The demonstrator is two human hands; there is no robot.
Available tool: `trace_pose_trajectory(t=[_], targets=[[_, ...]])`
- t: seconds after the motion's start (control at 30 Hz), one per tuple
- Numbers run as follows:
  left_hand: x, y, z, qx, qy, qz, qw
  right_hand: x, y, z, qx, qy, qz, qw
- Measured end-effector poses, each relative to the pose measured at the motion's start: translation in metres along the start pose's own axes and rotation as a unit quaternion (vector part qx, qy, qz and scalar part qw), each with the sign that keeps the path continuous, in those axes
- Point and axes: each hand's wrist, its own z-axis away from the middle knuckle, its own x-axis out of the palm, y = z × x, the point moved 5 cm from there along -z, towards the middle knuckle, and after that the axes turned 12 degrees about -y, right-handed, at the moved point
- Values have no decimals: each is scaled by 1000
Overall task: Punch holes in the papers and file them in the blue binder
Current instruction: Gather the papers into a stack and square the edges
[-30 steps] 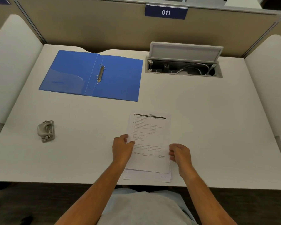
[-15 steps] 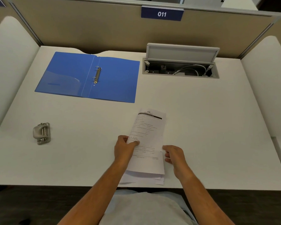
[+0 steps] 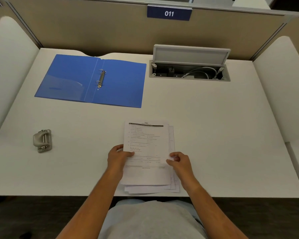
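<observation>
A loose stack of printed papers (image 3: 146, 140) lies near the desk's front edge, its sheets fanned out at the bottom and right. My left hand (image 3: 118, 158) grips the stack's left edge, thumb on top. My right hand (image 3: 179, 161) pinches the right edge. The blue binder (image 3: 91, 81) lies open flat at the back left, its two metal rings (image 3: 101, 78) shut and holding no paper. A grey hole punch (image 3: 42, 140) sits alone at the left of the desk, well away from both hands.
An open cable hatch (image 3: 190, 63) with its lid raised and white cables inside is set into the desk at the back right. White side panels (image 3: 5, 66) and a beige partition wall (image 3: 93, 28) enclose the white desk (image 3: 214, 126).
The stack was tilted half a second ago and now sits square to the desk edge. Both hands have shifted up along its sides, and lower sheets now show at the right.
</observation>
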Motion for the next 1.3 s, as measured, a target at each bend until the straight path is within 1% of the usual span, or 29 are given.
trace_pose_trajectory(t=[0.07,0.13,0.2,0.33,0.5,0.63,0.73,0.8,0.9,1.0,1.1,1.17,1.23,1.3], targets=[[2,-1,0,-14,-49,12,999,1,2,0,-12,4,41,999],[5,-2,3,-10,-78,-3,997,0,5,1,-14,10,64,998],[8,-2,4,7,-76,-32,997,-3,6,2,-15,15,73,997],[5,-4,2,37,-40,-90,994,-9,10,1,-18,30,63,997],[0,2,9,76,-9,-92,993,-13,11,-1,-5,38,33,999],[-1,-2,6,53,-40,-70,995,-12,10,-1,-3,36,9,999],[7,-2,8,60,-74,-77,992,-13,9,-2,-4,31,-11,999],[14,0,8,68,-90,-92,989,-15,8,-2,0,24,-26,999],[21,4,10,80,-93,-151,981,-19,6,-1,6,-1,-65,998],[24,16,16,118,-90,-196,969,-28,1,0,5,0,-83,997],[32,40,29,181,-115,-238,947,-39,-13,1,-36,20,-65,997],[39,61,43,212,-150,-272,927,-44,-29,1,-68,-13,-78,995],[47,81,58,242,-185,-305,902,-47,-51,5,-97,-78,-104,987],[51,100,73,266,-204,-314,888,-49,-78,13,-137,-143,-126,972]])
